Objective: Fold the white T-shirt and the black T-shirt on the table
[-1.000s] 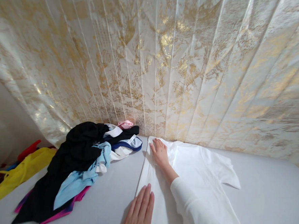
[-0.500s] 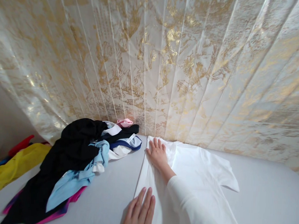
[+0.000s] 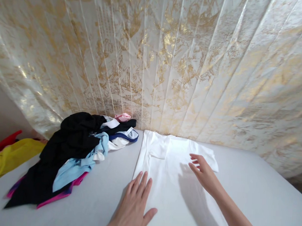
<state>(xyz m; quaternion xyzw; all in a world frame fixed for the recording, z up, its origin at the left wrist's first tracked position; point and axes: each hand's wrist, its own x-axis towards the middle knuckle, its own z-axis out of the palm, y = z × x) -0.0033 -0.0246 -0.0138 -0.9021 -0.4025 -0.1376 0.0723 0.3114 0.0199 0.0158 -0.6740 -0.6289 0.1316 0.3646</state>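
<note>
White shirt (image 3: 168,199) lies on the surface (image 3: 259,187), its folded side (image 3: 145,150) now steadied only by the left hand (image 3: 135,207), flat with fingers spread, since the right hand (image 3: 201,169) has lifted off and hovers near the opposite sleeve (image 3: 211,158), empty, its fingers loosely apart.

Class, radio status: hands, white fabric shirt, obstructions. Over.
Left hand palm down at left edge of white fabric shirt; right hand open, raised above it. Shirt spread out, left side folded in. Heaped black and light-blue clothes at left, not covering it.
</note>
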